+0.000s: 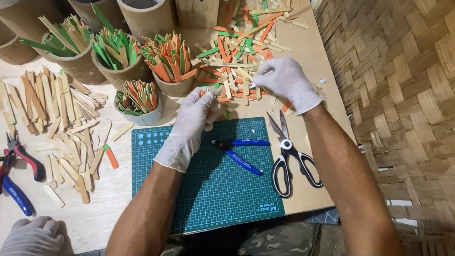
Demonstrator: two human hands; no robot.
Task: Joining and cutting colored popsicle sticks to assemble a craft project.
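My left hand (190, 123), in a white glove, hovers over the top edge of a green cutting mat (206, 186) with a few small stick pieces pinched in its fingers. Further back, my gloved right hand (285, 79) rests on a loose pile of orange, green and plain wooden sticks (240, 47), fingers curled into the pieces. Blue-handled cutters (239, 151) lie open on the mat just right of my left hand. Black-and-white scissors (289, 161) lie at the mat's right edge, below my right forearm.
Several bamboo cups of coloured sticks (114, 52) stand at the back left, with large tubes behind. Plain sticks (58, 113) lie spread on the left. Red and blue pliers (6, 180) sit far left. Another person's gloved hand (34, 237) shows at bottom left. A woven bamboo wall (416, 106) stands on the right.
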